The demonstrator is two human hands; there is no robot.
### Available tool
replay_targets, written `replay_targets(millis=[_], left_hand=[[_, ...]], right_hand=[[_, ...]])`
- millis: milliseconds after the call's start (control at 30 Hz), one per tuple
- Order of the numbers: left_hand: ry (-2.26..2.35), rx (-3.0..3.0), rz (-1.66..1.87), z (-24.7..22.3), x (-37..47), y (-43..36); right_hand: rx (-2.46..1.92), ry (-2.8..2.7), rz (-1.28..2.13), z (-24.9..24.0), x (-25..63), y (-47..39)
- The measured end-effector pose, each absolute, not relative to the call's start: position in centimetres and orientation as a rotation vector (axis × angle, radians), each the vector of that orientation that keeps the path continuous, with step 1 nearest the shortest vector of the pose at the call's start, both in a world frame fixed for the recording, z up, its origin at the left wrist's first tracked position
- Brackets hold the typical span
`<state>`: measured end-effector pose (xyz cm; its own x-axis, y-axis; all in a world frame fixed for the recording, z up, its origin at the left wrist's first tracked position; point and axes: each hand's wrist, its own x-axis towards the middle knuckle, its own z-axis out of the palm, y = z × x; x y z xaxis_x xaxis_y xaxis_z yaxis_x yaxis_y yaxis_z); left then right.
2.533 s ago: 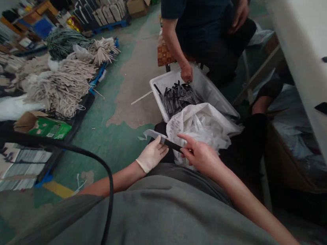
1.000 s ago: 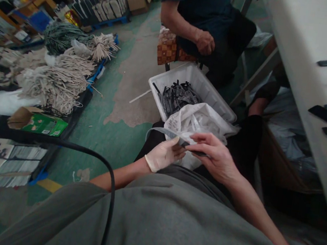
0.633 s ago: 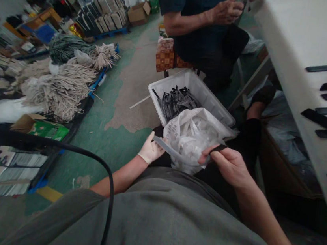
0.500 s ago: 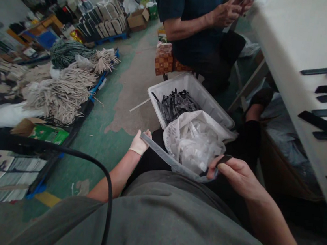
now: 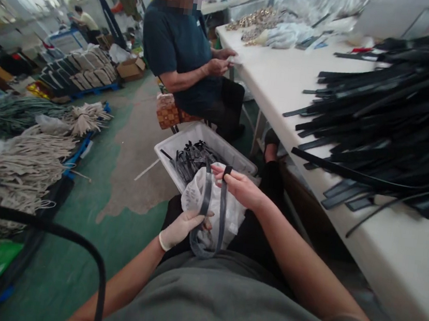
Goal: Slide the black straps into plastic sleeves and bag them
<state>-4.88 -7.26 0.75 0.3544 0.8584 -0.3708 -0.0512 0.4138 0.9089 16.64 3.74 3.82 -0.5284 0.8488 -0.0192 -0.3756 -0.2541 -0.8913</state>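
Note:
A dark strap [image 5: 223, 223] hangs in a loop over my lap, its bottom curve close to my shirt. My left hand [image 5: 182, 228], in a pale glove, is closed around one side of it. The fingers of my right hand [image 5: 239, 185] pinch the other side near a black end piece. Below both hands lies a white plastic bag [image 5: 194, 188], partly covered by them. Just beyond it stands a white plastic crate [image 5: 234, 157] holding many black straps [image 5: 191, 156].
At right, a white table [image 5: 274, 87] bears a large pile of black straps [image 5: 379, 118]. A seated co-worker [image 5: 188, 58] handles something small at its edge. Bundles of beige cords [image 5: 21, 168] lie at left. A black cable [image 5: 72, 237] crosses the lower left.
My hands have come closer together and the strap, stretched across my lap before, now hangs as a loop. My left hand has moved in from its end. The view has swung up and right.

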Motion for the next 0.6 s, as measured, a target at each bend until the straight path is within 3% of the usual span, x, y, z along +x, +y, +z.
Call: replay_targets(millis=[233, 467, 600], left_hand=[[1.085, 1.200, 0.555, 1.7, -4.7, -7.6], [1.264, 1.296, 1.062, 4.8, -1.9, -4.3], [1.268, 1.380, 0.769, 4.8, -0.4, -5.6]], right_hand=[[-0.539, -1.117, 1.891, 4.5, 16.3, 3.9], [-0.576, -1.752, 1.562, 7.8, 13.5, 1.0], [-0.586, -1.617, 1.502, 8.7, 14.6, 0.1]])
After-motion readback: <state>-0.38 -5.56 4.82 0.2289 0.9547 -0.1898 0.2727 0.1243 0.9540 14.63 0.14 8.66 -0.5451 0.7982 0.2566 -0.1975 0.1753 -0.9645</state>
